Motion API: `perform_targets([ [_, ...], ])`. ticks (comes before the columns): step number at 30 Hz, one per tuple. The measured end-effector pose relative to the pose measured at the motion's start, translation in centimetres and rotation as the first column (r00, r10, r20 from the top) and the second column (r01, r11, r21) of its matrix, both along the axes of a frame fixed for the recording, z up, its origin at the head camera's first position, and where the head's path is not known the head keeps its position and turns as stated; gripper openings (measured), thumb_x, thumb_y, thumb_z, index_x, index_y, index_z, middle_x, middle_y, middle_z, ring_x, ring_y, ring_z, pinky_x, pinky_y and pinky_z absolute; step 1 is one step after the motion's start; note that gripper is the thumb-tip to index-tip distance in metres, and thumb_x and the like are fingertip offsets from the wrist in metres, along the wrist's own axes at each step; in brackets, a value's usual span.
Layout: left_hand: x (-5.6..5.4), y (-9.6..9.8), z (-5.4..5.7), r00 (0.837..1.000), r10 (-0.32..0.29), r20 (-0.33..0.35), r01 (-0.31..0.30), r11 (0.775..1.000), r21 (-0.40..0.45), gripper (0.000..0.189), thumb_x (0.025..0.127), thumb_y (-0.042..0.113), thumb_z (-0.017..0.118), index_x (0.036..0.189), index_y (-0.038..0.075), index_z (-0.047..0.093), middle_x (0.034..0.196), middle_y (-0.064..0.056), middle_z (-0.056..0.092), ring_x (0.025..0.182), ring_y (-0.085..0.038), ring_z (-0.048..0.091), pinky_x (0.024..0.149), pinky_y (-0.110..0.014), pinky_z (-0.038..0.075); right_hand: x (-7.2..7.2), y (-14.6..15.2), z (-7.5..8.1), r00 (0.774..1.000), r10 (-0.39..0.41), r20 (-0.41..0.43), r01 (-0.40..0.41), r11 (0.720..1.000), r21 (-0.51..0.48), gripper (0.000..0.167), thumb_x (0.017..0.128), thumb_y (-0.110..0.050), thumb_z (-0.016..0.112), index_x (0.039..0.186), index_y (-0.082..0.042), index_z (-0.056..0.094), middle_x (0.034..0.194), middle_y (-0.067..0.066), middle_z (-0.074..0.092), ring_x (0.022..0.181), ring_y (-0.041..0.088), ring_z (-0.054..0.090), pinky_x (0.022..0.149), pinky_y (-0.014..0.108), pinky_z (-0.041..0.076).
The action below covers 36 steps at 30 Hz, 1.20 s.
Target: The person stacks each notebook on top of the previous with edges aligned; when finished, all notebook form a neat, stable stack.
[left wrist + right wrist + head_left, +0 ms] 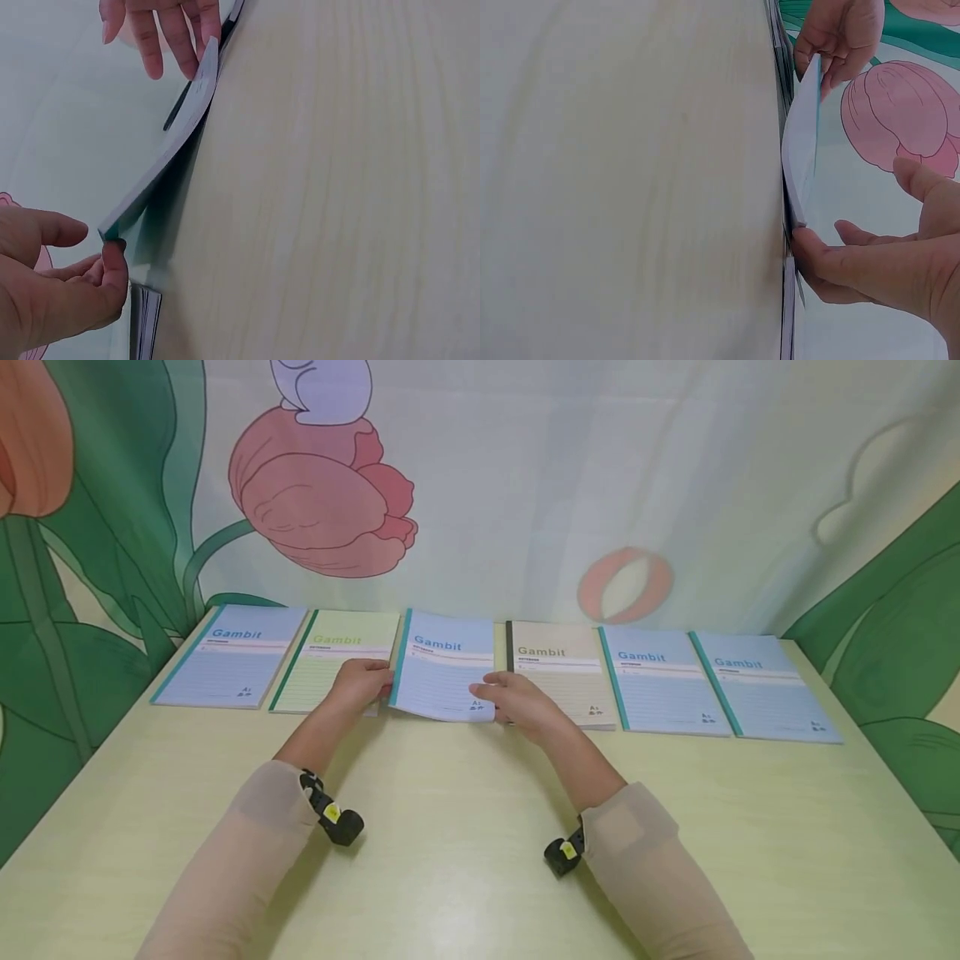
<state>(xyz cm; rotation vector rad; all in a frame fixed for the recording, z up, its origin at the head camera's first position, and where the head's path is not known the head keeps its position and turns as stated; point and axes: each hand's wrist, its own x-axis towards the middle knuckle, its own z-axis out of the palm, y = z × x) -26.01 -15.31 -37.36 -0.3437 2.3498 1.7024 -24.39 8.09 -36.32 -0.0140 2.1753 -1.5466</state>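
Observation:
Both hands are at a blue Gambit notebook (444, 662), third from the left in a row, whose near edge is raised off the table and bows slightly. My left hand (362, 683) holds its lower left corner by the green spine, fingertips curled under it in the left wrist view. At the lower right corner, my right hand (521, 700) has its fingers beneath the edge and its thumb above the cover. A light green notebook (337, 647) lies under the left hand's side. Beside the right hand lies a beige notebook (562, 668) with a dark spine.
Another blue notebook (225, 652) lies at the row's left end. Two more, a blue notebook (667, 681) and an end blue notebook (765, 689), lie on the right. The row lies along the pale wooden table's (457, 843) far side, before a printed curtain (510, 477).

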Motion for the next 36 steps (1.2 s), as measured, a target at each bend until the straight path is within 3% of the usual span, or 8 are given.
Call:
perform_targets([
  [4, 0.1, 0.2, 0.0, 1.000, -0.026, -0.015, 0.026, 0.999, 0.022, 0.044, 0.093, 0.009, 0.048, 0.134, -0.006, 0.041, 0.129, -0.020, 0.050, 0.106, -0.024, 0.051, 0.090, -0.032, 0.046, 0.1, 0.0, 0.1, 1.000, 0.008, 0.000, -0.008, 1.000, 0.015, 0.060, 0.091, -0.032, 0.058, 0.138, -0.002, 0.036, 0.136, 0.015, 0.042, 0.118, 0.036, 0.044, 0.105, 0.048, 0.030],
  [12, 0.2, 0.2, -0.2, 0.997, -0.074, 0.002, 0.074, 0.990, 0.116, 0.045, 0.097, 0.007, 0.039, 0.139, -0.007, 0.030, 0.129, -0.024, 0.048, 0.109, -0.032, 0.054, 0.082, -0.034, 0.053, 0.1, 0.0, 0.0, 1.000, 0.009, -0.004, -0.009, 1.000, -0.001, 0.059, 0.092, -0.030, 0.057, 0.139, -0.001, 0.035, 0.138, 0.016, 0.040, 0.120, 0.035, 0.043, 0.105, 0.044, 0.032],
  [18, 0.1, -0.4, -0.4, 0.998, -0.056, 0.023, 0.050, 0.974, 0.222, 0.044, 0.098, 0.004, 0.036, 0.140, -0.009, 0.028, 0.133, -0.024, 0.043, 0.109, -0.029, 0.054, 0.078, -0.027, 0.054, 0.0, 0.3, -0.3, 1.000, 0.006, -0.006, -0.006, 0.999, -0.040, 0.058, 0.093, -0.028, 0.056, 0.139, -0.001, 0.033, 0.131, 0.014, 0.047, 0.116, 0.029, 0.049, 0.100, 0.041, 0.039],
  [28, 0.1, -0.9, -0.5, 0.999, -0.011, 0.051, -0.006, 0.950, 0.312, 0.041, 0.099, 0.005, 0.037, 0.139, -0.004, 0.035, 0.130, -0.019, 0.046, 0.087, -0.012, 0.061, 0.075, -0.023, 0.054, -0.3, 0.4, -0.4, 0.999, -0.038, 0.032, 0.043, 0.987, -0.154, 0.057, 0.094, -0.015, 0.053, 0.141, 0.004, 0.025, 0.129, 0.021, 0.046, 0.113, 0.033, 0.051, 0.097, 0.038, 0.043],
  [32, 0.1, -1.1, -0.6, 0.998, -0.004, 0.065, -0.017, 0.944, 0.328, 0.041, 0.099, 0.005, 0.037, 0.139, -0.003, 0.035, 0.131, -0.019, 0.045, 0.086, -0.012, 0.061, 0.076, -0.022, 0.054, -0.5, 0.3, -0.7, 0.990, -0.101, 0.104, 0.125, 0.956, -0.264, 0.059, 0.094, -0.001, 0.047, 0.143, 0.006, 0.015, 0.123, 0.026, 0.047, 0.100, 0.030, 0.058, 0.085, 0.030, 0.052],
  [36, 0.1, -1.2, -0.7, 0.997, -0.008, 0.076, -0.018, 0.944, 0.330, 0.042, 0.099, 0.005, 0.037, 0.140, -0.004, 0.033, 0.131, -0.020, 0.044, 0.084, -0.012, 0.061, 0.076, -0.022, 0.053, -0.7, 0.5, -1.0, 0.980, -0.140, 0.140, 0.178, 0.934, -0.311, 0.052, 0.093, 0.004, 0.044, 0.141, 0.009, 0.022, 0.121, 0.026, 0.048, 0.080, 0.018, 0.062, 0.076, 0.024, 0.054],
])
